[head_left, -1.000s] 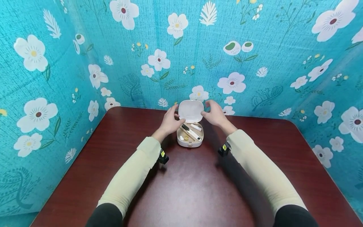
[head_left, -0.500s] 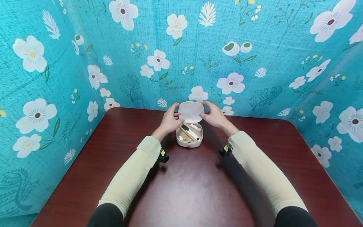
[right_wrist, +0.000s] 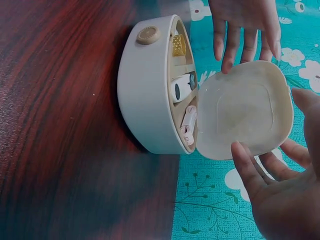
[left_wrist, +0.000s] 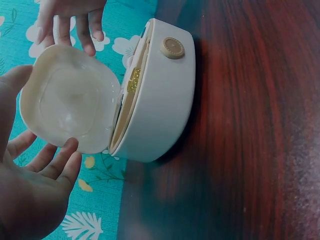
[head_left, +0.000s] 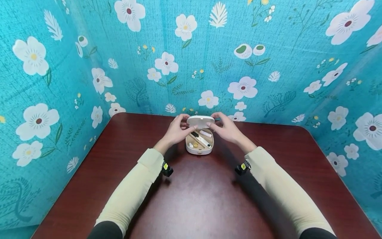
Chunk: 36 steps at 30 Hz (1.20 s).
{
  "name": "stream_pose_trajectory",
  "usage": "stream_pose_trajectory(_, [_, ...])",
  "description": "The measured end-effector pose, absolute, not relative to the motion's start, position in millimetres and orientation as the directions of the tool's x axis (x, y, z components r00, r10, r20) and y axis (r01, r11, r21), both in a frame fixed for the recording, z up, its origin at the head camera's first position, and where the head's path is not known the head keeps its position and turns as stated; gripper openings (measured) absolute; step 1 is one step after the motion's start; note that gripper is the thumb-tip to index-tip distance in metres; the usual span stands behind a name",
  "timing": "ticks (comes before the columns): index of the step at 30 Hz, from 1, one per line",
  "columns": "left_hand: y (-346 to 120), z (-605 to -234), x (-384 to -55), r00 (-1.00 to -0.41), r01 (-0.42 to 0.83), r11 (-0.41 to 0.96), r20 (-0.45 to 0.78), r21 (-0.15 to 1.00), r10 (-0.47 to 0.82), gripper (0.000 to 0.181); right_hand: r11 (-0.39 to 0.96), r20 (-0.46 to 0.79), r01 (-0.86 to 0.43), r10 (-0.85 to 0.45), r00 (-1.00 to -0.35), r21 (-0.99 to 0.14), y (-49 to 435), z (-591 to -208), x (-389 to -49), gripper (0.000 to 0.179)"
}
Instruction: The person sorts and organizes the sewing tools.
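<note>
A small white box (head_left: pixel 199 151) with a beige round button (right_wrist: pixel 148 35) stands toward the back of the table, its hinged lid (head_left: pixel 200 122) raised and leaning forward. My left hand (head_left: pixel 175 129) holds the lid's left edge, thumb in front and fingers behind. At the opposite edge my right hand (head_left: pixel 228 128) grips it the same way. Inside the box lie a slim white stick with a dark end (head_left: pixel 204 142), a gold ring-shaped piece (head_left: pixel 195 145), a pale pink-and-white piece (right_wrist: pixel 189 125) and a small white piece (head_left: pixel 191 145). The lid hides part of the box's back.
The dark red-brown wooden table (head_left: pixel 197 199) reaches back to a turquoise floral cloth (head_left: pixel 179 83) that hangs behind and along both sides. A black wrist camera (head_left: pixel 167 170) is strapped to the left wrist and another camera (head_left: pixel 242 167) to the right.
The lid has tipped forward and down from nearly upright, with both hands following it at its sides. Both forearms have spread slightly outward. The box has stayed in place.
</note>
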<state>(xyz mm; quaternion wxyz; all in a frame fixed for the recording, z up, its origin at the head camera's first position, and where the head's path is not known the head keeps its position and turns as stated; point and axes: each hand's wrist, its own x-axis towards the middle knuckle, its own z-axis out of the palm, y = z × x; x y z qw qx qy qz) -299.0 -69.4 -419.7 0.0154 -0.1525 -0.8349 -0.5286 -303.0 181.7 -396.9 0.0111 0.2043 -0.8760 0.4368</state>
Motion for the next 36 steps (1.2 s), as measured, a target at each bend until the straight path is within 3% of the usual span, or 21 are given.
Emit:
stream_pose_trajectory(7, [-69.3,-420.3,-301.7,-0.956,0.268,0.414,0.188,0.87,0.223,0.049,0.571,0.21,-0.385,-0.348,-0.914,-0.725,182.3,-393.4,-301.7,0.035])
stream_pose_trajectory(17, [-63.9,-418.5,-298.7,-0.962,0.266,0.479,0.2,0.836,0.186,0.038,0.656,0.188,-0.412,-0.385,-0.903,-0.633,184.4,-396.9,-305.9,0.038])
stream_pose_trajectory(29, [-66.3,-421.5,-297.6,-0.949,0.295,0.502,0.189,0.813,0.251,0.04,0.607,0.077,-0.45,-0.539,-0.839,-0.655,186.6,-405.8,-308.5,0.043])
stream_pose_trajectory(36, [-68.6,-423.5,-295.9,-0.934,0.274,0.46,0.12,0.844,0.336,0.045,0.603,0.052,-0.423,-0.534,-0.844,-0.677,186.5,-410.9,-308.5,0.044])
